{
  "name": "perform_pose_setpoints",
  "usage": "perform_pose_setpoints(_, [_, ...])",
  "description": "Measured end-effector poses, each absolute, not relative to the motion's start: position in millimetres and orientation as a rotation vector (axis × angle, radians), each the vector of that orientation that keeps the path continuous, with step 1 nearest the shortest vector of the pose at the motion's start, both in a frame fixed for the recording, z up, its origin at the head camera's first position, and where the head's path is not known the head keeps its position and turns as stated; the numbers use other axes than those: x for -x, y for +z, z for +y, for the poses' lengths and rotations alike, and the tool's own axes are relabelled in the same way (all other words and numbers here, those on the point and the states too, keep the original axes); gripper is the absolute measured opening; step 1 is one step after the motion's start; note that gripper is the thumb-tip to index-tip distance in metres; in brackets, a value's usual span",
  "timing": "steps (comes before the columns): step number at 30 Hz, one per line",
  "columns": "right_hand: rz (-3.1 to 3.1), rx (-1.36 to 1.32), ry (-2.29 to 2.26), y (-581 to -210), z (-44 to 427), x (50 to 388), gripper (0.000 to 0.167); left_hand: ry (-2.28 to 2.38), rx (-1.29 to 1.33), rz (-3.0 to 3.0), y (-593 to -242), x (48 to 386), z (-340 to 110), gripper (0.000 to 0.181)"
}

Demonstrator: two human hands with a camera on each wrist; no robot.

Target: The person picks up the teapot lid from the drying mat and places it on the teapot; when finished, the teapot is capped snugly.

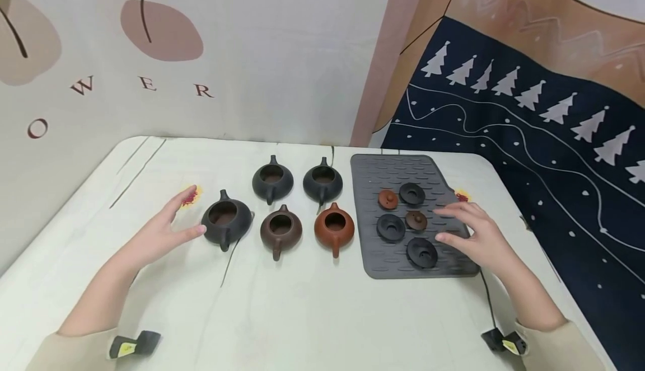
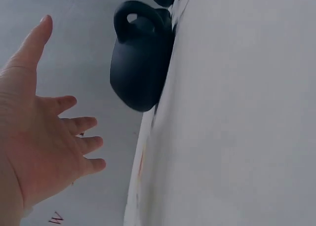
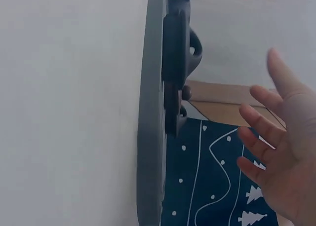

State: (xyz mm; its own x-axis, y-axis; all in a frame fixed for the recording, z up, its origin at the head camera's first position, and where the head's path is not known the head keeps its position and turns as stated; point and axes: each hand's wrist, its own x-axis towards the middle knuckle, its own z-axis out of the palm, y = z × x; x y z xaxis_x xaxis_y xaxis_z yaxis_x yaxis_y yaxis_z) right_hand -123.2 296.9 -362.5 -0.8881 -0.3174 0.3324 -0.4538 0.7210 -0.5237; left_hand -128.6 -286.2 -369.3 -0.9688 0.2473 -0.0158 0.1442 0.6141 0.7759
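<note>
My left hand (image 1: 160, 230) hovers with spread fingers beside a large black teapot (image 1: 235, 221), holding nothing. The left wrist view shows that teapot's handle (image 2: 140, 14) and a gap between pot and palm. To its right stand a dark brown teapot (image 1: 294, 235) and a reddish-brown teapot (image 1: 346, 230), with two smaller black teapots (image 1: 282, 189) (image 1: 330, 192) behind. All are lidless. My right hand (image 1: 478, 231), fingers apart and holding nothing, hangs over the right side of a grey mat (image 1: 373, 259). On it lie black lids (image 1: 422, 253), a brown lid (image 1: 414, 222) and a reddish lid (image 1: 387, 198).
A white cloth covers the table (image 1: 302, 315). Behind it hangs a pale curtain (image 1: 287, 52), and on the right a dark blue cloth with white trees (image 1: 504, 119). A thin dark cable (image 1: 487, 298) lies near the right wrist.
</note>
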Motion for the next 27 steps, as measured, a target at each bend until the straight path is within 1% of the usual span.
perform_pose_setpoints(5, [-2.760,-0.613,1.000,-368,296,121,0.037,1.293,-0.265,2.624,-375,131,-280,0.094])
perform_pose_setpoints(14, [-2.831,-0.682,1.103,-376,296,120,0.027,1.367,-0.353,2.565,-391,134,-273,0.098])
perform_pose_setpoints(27, [-2.854,-0.728,1.216,-391,299,125,0.018,1.435,-0.341,2.577,-404,133,-268,0.104])
